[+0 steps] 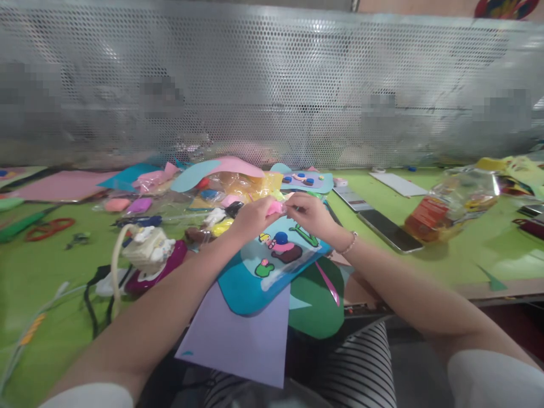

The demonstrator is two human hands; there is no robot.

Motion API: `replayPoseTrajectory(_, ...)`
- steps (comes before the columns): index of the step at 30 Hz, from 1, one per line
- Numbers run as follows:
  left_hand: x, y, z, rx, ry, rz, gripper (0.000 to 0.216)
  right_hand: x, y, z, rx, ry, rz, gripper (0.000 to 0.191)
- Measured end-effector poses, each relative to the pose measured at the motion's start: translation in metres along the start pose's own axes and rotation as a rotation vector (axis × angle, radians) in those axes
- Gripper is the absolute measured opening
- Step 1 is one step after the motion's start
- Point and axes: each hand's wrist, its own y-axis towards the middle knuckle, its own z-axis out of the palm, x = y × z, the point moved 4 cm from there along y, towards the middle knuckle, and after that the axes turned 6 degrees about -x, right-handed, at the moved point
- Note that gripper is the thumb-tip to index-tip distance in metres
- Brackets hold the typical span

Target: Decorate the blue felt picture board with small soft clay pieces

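Note:
My left hand [254,218] and my right hand [309,213] meet above a blue craft board [255,283]. Both pinch a small pink lump of clay [275,207] between their fingertips. The board carries small clay figures in pink, brown, green and blue [284,247]. It rests on a lilac sheet [242,334] and a dark green sheet [317,303] at the table's near edge. A bracelet circles my right wrist.
Bags and pieces of coloured clay [221,192] lie behind the hands on the green table [42,272]. Red scissors [49,228] sit at the left, a phone [389,229] and a plastic bag [454,204] at the right. A perforated metal screen [272,85] closes off the back.

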Motion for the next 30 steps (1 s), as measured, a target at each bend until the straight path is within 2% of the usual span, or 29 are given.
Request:
replayPoseTrajectory(2,0.000,0.001,-0.002,0.000,-0.027,-0.009,0.024,0.005,0.000,0.000,0.064,0.000,-0.053,0.019)
replayPoseTrajectory(5,0.000,0.002,-0.003,0.039,-0.019,0.006,0.030,0.010,-0.003,0.001,0.237,0.005,-0.138,0.024)
replayPoseTrajectory(8,-0.002,0.002,0.000,0.151,0.038,0.102,0.030,0.012,-0.009,0.005,0.398,0.039,-0.203,0.027)
replayPoseTrajectory(10,-0.006,0.000,0.002,0.231,0.072,0.187,0.030,0.012,-0.012,0.008,0.466,0.074,-0.199,0.027)
replayPoseTrajectory(12,-0.009,-0.001,0.002,0.246,0.099,0.225,0.029,0.011,-0.013,0.009,0.495,0.101,-0.161,0.026)
replayPoseTrajectory(15,-0.014,-0.001,0.000,0.147,0.082,0.185,0.025,0.012,-0.009,0.007,0.465,0.151,-0.131,0.027)
replayPoseTrajectory(18,-0.016,0.001,-0.001,0.029,-0.069,0.087,0.021,0.014,-0.002,0.003,0.389,0.164,-0.086,0.026)
replayPoseTrajectory(22,-0.011,0.003,-0.004,-0.103,-0.186,-0.050,0.026,0.009,0.002,-0.003,0.184,0.194,0.150,0.029)
replayPoseTrajectory(26,-0.005,0.002,-0.007,-0.100,-0.134,-0.048,0.026,0.000,0.000,-0.005,0.049,0.300,0.402,0.024)
replayPoseTrajectory(30,-0.004,-0.001,-0.006,-0.072,-0.047,0.029,0.025,-0.006,0.000,-0.004,0.036,0.261,0.446,0.018)
